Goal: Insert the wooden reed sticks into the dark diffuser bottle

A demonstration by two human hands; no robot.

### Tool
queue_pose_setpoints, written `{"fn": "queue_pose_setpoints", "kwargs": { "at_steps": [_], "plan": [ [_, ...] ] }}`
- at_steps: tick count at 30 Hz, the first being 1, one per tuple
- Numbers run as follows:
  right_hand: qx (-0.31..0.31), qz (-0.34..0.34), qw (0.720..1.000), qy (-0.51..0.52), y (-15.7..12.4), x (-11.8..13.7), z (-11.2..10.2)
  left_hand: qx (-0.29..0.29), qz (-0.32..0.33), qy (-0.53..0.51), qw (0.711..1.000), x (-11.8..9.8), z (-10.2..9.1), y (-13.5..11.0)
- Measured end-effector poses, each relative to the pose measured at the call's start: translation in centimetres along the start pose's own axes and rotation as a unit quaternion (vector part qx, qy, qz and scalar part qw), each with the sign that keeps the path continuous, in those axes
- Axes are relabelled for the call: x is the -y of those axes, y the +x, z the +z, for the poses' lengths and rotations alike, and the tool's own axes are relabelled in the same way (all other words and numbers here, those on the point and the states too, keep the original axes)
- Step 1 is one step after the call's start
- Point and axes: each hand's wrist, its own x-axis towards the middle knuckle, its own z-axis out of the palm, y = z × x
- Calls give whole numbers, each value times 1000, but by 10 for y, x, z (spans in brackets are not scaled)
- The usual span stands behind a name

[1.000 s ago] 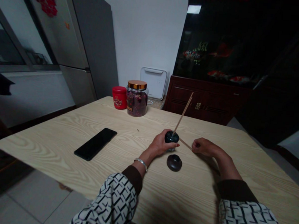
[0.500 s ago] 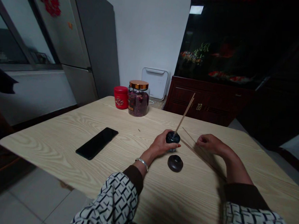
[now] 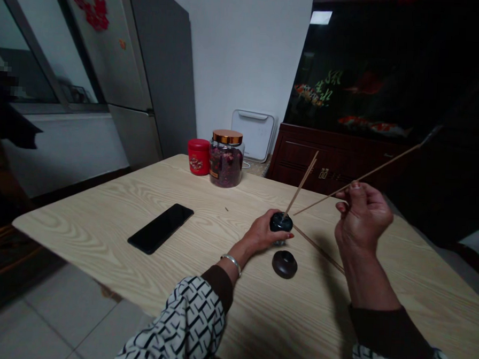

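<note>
Pale wooden table (image 3: 203, 252), fish tank (image 3: 389, 75) far right. Left hand (image 3: 263, 232): curled around dark bottle (image 3: 281, 222), sticks (image 3: 301, 183) standing in it. Right hand (image 3: 364, 215): pinched together on thin stick (image 3: 384, 166), right of bottle. Table: round brown piece (image 3: 281, 268) near, phone (image 3: 160, 229) left, red canister (image 3: 198, 158) and jar (image 3: 226, 165) far. Since earlier frame: right hand raised, thin stick slanting up rightward.

bottle (image 3: 281, 222): glossy, glass-like | sticks (image 3: 302, 182): matt wood | tabletop (image 3: 101, 210): smooth woodgrain | phone (image 3: 161, 229): glossy

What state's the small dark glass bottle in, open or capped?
Open: thin tan sticks stand out of the top of the bottle in the left hand. The dark-brown ring-shaped piece lies on the wood-grain table.
</note>
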Motion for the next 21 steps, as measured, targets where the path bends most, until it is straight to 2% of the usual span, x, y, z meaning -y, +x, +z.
{"fn": "queue_pose_setpoints", "kwargs": {
  "at_steps": [4,9,11,14,18,20,21],
  "plan": [
    [0,-4,1000,-2,-9,-14,5,0,1,-2,1000,2,1,0],
    [35,22,999,-34,-19,-25,7,2,1,7,1000,-1,0,0],
    [68,34,995,-59,-25,-31,7,1,-1,10,1000,-1,0,0],
    [152,72,979,-119,-29,-40,3,0,1,9,1000,-1,0,0],
    [256,108,932,-235,-14,-42,-14,3,-1,10,1000,-1,0,-1],
    [323,97,879,-336,2,-43,-30,3,-1,7,1000,-3,-1,-1],
    [365,90,836,-399,10,-43,-39,3,0,4,1000,-3,-1,-1]
  ]
}}
